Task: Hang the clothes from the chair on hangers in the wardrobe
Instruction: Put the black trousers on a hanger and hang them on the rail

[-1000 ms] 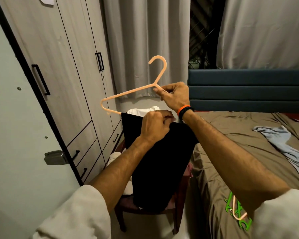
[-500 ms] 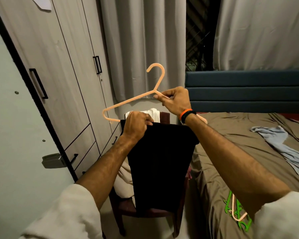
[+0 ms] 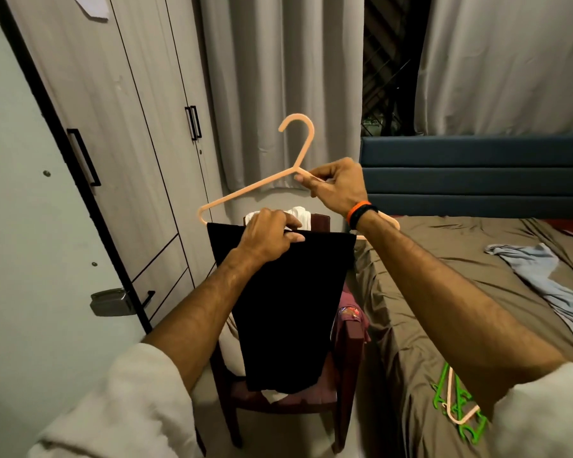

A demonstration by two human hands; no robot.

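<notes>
My right hand (image 3: 336, 190) pinches a peach plastic hanger (image 3: 298, 150) just below its hook and holds it up in front of me. A black garment (image 3: 288, 305) is folded over the hanger's bottom bar and hangs down. My left hand (image 3: 270, 238) grips the garment's top fold at the bar. Behind it stands a dark red chair (image 3: 346, 348) with white clothes (image 3: 296, 214) on its back and seat. The wardrobe (image 3: 119, 133) stands at the left with its doors closed.
A bed with a brown sheet (image 3: 444, 276) fills the right side, with a light blue garment (image 3: 549, 285) on it. Green and peach spare hangers (image 3: 457, 404) lie near the bed's front edge. Grey curtains (image 3: 278, 77) hang behind. A white door (image 3: 20, 242) is at the left.
The black garment now lies spread flat along the hanger's bar. My left hand has slid along its top fold. The hanger and garment sit a little higher.
</notes>
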